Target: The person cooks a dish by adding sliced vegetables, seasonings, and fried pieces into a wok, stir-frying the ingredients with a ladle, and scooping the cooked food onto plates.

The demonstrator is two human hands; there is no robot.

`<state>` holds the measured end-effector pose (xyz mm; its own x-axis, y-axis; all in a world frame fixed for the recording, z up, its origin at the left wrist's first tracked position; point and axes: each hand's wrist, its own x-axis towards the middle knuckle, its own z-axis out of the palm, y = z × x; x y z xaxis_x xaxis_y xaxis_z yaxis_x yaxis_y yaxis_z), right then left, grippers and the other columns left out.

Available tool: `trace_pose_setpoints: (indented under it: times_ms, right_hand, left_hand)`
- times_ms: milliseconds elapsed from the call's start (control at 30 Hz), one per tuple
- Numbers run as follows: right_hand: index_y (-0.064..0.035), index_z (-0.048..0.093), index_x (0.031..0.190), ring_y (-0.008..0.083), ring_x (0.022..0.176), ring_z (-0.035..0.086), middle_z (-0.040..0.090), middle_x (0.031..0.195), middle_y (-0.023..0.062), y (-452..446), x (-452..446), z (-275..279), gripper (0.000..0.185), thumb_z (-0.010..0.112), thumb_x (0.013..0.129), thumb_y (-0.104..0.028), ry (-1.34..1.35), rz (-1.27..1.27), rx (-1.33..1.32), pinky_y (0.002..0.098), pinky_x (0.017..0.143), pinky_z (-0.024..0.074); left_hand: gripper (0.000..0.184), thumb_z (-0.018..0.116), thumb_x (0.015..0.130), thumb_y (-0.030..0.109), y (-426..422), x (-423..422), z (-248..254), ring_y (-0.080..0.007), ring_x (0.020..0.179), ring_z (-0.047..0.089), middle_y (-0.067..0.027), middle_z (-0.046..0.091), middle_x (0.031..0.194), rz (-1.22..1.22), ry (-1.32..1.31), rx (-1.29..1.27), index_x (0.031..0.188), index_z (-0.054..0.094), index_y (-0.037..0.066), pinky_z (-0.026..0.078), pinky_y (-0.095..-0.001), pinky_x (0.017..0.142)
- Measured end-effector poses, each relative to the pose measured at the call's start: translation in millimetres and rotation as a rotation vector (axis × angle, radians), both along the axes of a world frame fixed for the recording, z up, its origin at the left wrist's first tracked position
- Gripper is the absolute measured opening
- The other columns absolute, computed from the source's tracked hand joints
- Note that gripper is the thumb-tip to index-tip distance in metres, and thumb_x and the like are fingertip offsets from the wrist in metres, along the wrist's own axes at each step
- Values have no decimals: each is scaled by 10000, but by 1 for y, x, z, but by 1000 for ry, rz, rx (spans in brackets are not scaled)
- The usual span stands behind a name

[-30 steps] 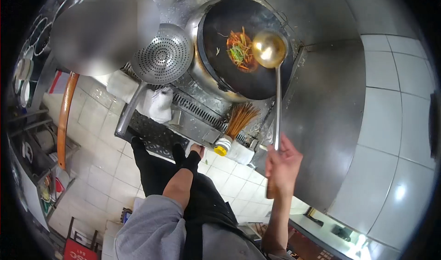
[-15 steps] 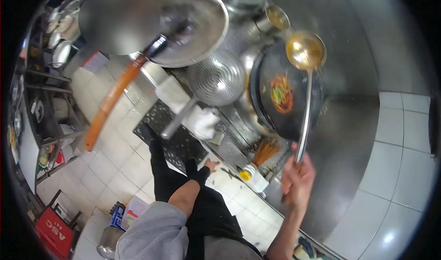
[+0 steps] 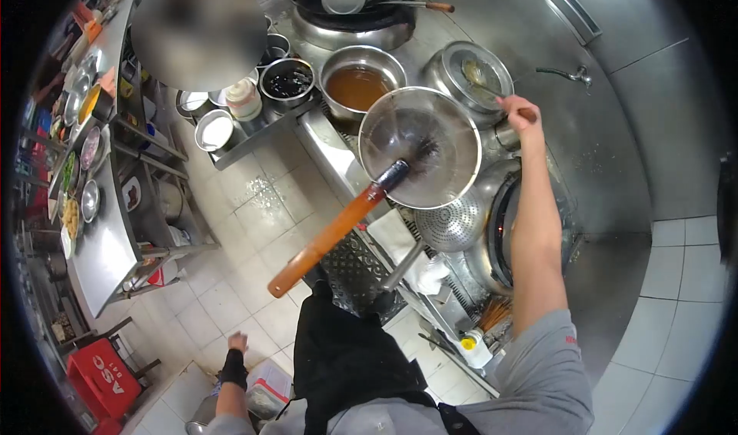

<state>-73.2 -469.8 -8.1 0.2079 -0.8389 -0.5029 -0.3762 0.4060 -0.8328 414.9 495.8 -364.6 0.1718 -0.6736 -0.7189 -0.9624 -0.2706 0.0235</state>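
Note:
My right hand (image 3: 525, 116) is wrapped round the handle of a ladle (image 3: 492, 91), above the back of the stove. The ladle's bowl reaches over a round steel pot (image 3: 453, 89) with a mesh-like top; how deep it sits I cannot tell. Beneath my right forearm is a dark wok (image 3: 503, 216), mostly hidden, and its contents do not show. Low at my side hangs my left hand (image 3: 238, 343), away from the stove, its fingers loosely apart and nothing seen in them.
A steel basin (image 3: 377, 139) has a wooden handle (image 3: 330, 239) across its rim. Beside it rest a perforated skimmer (image 3: 450, 224) and a white cloth (image 3: 427, 273). A pot of brown liquid (image 3: 357, 87) stands behind. A side table (image 3: 104, 243) holds bowls; a person's blurred head is beyond.
My right hand has carried the ladle from over the wok to the pot at the back. My view has swung, and my left hand appears farther left. The forearm now covers the wok's food.

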Motion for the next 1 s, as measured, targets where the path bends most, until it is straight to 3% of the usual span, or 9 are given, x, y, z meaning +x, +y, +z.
trace_pose_setpoints:
  times_ms: [100, 167, 233, 300, 400, 467, 733, 867, 1000]
  right_hand:
    - [21, 650, 805, 126, 454, 487, 484, 555, 26, -7, 18, 24, 134, 524, 836, -10, -47, 5, 7, 267, 401, 387]
    - [-3, 602, 747, 123, 447, 474, 483, 573, 25, -7, 30, 34, 136, 514, 851, -15, -129, -34, 6, 257, 421, 382]
    - [28, 605, 846, 120, 444, 454, 501, 646, 18, -16, 38, 55, 121, 498, 876, -17, -711, -515, 307, 246, 443, 382]
    - [59, 611, 993, 172, 493, 535, 582, 695, 105, -62, -8, 25, 185, 493, 860, 8, -878, -216, 314, 284, 450, 465]
    - [43, 648, 923, 217, 489, 591, 603, 617, 119, -30, 22, 52, 189, 504, 810, -1, 282, 321, -75, 307, 449, 487]
    - [30, 634, 726, 277, 478, 642, 590, 503, 158, 35, 36, 30, 150, 496, 739, -29, 880, 18, -637, 367, 447, 501]
    - [-25, 589, 998, 172, 411, 515, 521, 565, 75, 276, 8, 86, 167, 611, 863, -121, 498, -216, -193, 345, 361, 374]
    - [-10, 569, 826, 166, 365, 441, 508, 551, 71, 301, -7, 64, 67, 625, 848, -40, 370, -140, 65, 319, 338, 349]
    - [14, 546, 618, 212, 356, 460, 583, 592, 134, 297, -39, 40, 231, 584, 839, -43, 539, 34, -240, 385, 362, 353]
  left_hand:
    - [273, 519, 866, 404, 47, 13, 52, -234, 538, 538, -69, 505, 606, 1725, 916, 76, 810, 583, 144, 460, -503, 500]
    - [187, 526, 946, 227, 73, 17, 58, -273, 692, 631, -109, 630, 789, 1895, 467, 102, 868, 621, 87, 555, -494, 596]
    - [200, 506, 958, 231, 56, 15, 80, -290, 794, 642, -126, 642, 928, 1872, 465, 193, 1016, 610, 70, 561, -481, 688]
    - [288, 487, 969, 234, 16, 14, 101, -307, 896, 653, -142, 654, 1068, 1819, 538, 186, 1164, 598, 53, 567, -468, 779]
    - [411, 503, 968, 287, -3, 18, 71, -306, 983, 641, -158, 639, 1203, 1896, 840, -167, 1324, 545, 85, 551, -477, 810]
    - [476, 474, 983, 269, -36, 3, 90, -282, 1006, 635, -144, 629, 1247, 1891, 834, -252, 1422, 458, 87, 539, -461, 842]
    - [437, 547, 965, 297, -2, -56, 112, -248, 909, 650, -74, 667, 1150, 1920, 885, -157, 1371, 531, 136, 541, -452, 751]
    - [540, 735, 677, 460, 37, -37, 71, -376, 1034, 633, -160, 658, 1143, 467, 384, 53, 1123, 689, 160, 526, -481, 875]
    - [409, 675, 776, 403, 23, 25, 45, -346, 1055, 646, -133, 668, 1165, 366, 316, 170, 1112, 692, 170, 521, -463, 917]
